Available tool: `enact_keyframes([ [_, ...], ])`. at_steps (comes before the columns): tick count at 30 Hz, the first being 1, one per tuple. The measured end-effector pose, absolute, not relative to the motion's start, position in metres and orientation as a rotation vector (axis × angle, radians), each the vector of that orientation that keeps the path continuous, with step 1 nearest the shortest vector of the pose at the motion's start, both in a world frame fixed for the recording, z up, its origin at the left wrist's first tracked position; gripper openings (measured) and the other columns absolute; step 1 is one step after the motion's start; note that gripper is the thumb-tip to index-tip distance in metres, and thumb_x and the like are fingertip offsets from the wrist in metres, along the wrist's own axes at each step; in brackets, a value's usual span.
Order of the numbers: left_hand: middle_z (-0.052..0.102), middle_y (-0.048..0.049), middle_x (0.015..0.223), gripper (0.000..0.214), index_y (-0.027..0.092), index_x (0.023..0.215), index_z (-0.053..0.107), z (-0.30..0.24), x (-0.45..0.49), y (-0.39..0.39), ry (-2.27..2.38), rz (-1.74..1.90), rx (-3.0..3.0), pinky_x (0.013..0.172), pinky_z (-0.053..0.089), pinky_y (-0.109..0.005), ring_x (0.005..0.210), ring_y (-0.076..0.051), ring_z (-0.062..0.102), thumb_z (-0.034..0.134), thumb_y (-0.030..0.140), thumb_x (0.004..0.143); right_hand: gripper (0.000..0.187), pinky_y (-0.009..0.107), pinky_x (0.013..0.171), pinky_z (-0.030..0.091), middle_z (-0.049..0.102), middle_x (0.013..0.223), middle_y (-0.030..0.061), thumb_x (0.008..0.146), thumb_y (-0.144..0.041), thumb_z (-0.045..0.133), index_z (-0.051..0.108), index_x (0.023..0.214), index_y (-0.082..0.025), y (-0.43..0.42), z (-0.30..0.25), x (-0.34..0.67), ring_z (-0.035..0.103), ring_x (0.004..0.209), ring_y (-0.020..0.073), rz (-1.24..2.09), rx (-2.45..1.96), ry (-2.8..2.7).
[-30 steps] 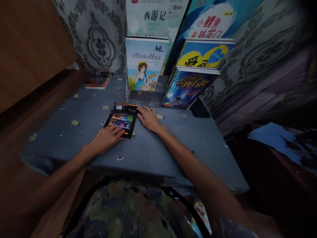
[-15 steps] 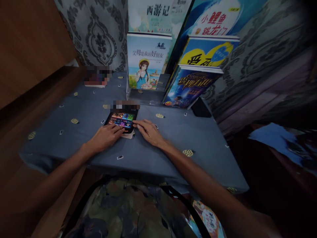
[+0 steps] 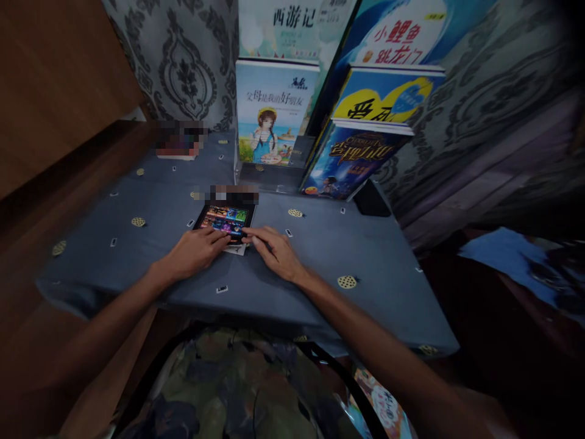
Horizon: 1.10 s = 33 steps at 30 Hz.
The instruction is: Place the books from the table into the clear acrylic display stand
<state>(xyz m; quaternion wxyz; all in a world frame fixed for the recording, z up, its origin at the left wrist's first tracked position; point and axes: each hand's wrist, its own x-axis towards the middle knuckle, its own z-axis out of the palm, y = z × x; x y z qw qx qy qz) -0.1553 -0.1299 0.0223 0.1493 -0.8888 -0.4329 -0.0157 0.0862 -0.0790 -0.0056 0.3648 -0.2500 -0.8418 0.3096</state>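
- You are laying your left hand (image 3: 194, 253) flat over the near left corner of the small dark book (image 3: 226, 219). The fingers are stretched out and loose, closing on nothing.
- Your right hand (image 3: 274, 251) is reaching to the book's near right corner. Its fingertips are touching the edge there, but I cannot tell whether they are pinching it or only resting against it.
- The book is lying flat on the grey-blue tablecloth (image 3: 365, 256), around the middle of the table and between your two hands, with its colourful cover facing up.
- A pale strip is showing under the book's near edge; I cannot make out what it is.
- A pixelated band is covering the book's far edge, so nothing there is reading clearly.
- A second pixelated patch (image 3: 180, 139) is hiding whatever is sitting at the table's far left corner.
- Behind the book, a girl-cover book (image 3: 274, 113) is standing upright before the patterned wall (image 3: 183, 67).
- To its right, a dark blue book (image 3: 354, 161) and a yellow book (image 3: 384, 97) are leaning and overlapping each other.
- Two taller books (image 3: 292, 24) behind them are running off the top edge, with only parts of their titles showing.
- A black object (image 3: 371, 201) is sitting in shadow just right of the dark blue book, too dim to identify.
- The right side of the view is dissolving into blur.
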Motion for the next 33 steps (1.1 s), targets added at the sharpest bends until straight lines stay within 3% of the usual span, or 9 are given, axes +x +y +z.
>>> enact_keyframes([
  [5, 0.073, -0.0121, 0.118, 0.031, 0.016, 0.124, 0.066, 0.020, -0.156, -0.131, -1.246, -0.089, -2.578, 0.078, 0.057, -0.035, 0.100, -0.025, 0.069, 0.050, 0.016, 0.098, 0.036, 0.038, 0.089, 0.051, 0.075, 0.100, 0.0058, 0.104, -0.027, 0.041, 0.063, 0.133, -0.024, -0.081, -0.007, 0.086, 0.063, 0.095, 0.0204, 0.770, -0.625, -2.190],
  [12, 0.072, -0.0121, 0.119, 0.032, 0.017, 0.123, 0.068, 0.015, -0.154, -0.133, -1.318, -0.159, -2.583, 0.087, 0.056, -0.038, 0.104, -0.026, 0.068, 0.049, 0.032, 0.101, 0.030, 0.036, 0.085, 0.053, 0.072, 0.095, 0.0070, 0.102, -0.025, 0.048, 0.068, 0.124, -0.021, -0.083, -0.010, 0.086, 0.065, 0.090, 0.0194, 0.657, -0.569, -2.361],
  [18, 0.071, -0.0090, 0.122, 0.039, 0.019, 0.123, 0.067, 0.014, -0.180, -0.127, -1.609, -0.488, -2.553, 0.097, 0.053, -0.041, 0.111, -0.024, 0.064, 0.036, 0.037, 0.105, 0.025, 0.036, 0.083, 0.055, 0.074, 0.095, 0.0085, 0.098, -0.022, 0.054, 0.074, 0.113, -0.018, -0.082, -0.011, 0.084, 0.067, 0.088, 0.0194, 0.606, -0.567, -2.344],
  [24, 0.070, -0.0123, 0.124, 0.042, 0.015, 0.132, 0.061, -0.003, -0.202, -0.121, -2.023, -0.561, -2.316, 0.103, 0.050, -0.047, 0.116, -0.027, 0.063, 0.033, 0.029, 0.103, 0.022, 0.046, 0.106, 0.047, 0.078, 0.101, 0.0077, 0.095, -0.019, 0.056, 0.073, 0.109, -0.020, -0.081, -0.015, 0.080, 0.070, 0.106, 0.0208, 0.513, -0.502, -2.307],
  [29, 0.054, -0.0164, 0.148, 0.045, 0.014, 0.137, 0.057, -0.012, -0.184, -0.131, -2.020, -0.490, -2.253, 0.113, 0.039, -0.057, 0.143, -0.032, 0.043, 0.036, 0.037, 0.104, 0.023, 0.050, 0.109, 0.044, 0.079, 0.104, 0.0085, 0.095, -0.018, 0.056, 0.072, 0.111, -0.021, -0.084, -0.017, 0.079, 0.071, 0.108, 0.0214, 0.478, -0.508, -2.358],
  [31, 0.044, -0.0162, 0.157, 0.048, 0.016, 0.143, 0.052, -0.013, -0.172, -0.140, -1.920, -0.433, -2.298, 0.117, 0.032, -0.061, 0.149, -0.033, 0.034, 0.037, 0.040, 0.104, 0.023, 0.050, 0.108, 0.044, 0.079, 0.104, 0.0092, 0.095, -0.019, 0.055, 0.072, 0.111, -0.021, -0.086, -0.016, 0.080, 0.070, 0.109, 0.0223, 0.447, -0.498, -2.379],
  [33, 0.045, -0.0145, 0.157, 0.050, 0.018, 0.148, 0.047, -0.013, -0.163, -0.151, -1.759, -0.397, -2.419, 0.120, 0.027, -0.060, 0.150, -0.029, 0.034, 0.036, 0.041, 0.105, 0.023, 0.050, 0.107, 0.045, 0.078, 0.104, 0.0100, 0.095, -0.019, 0.055, 0.072, 0.111, -0.021, -0.087, -0.015, 0.081, 0.070, 0.110, 0.0228, 0.425, -0.486, -2.398],
])
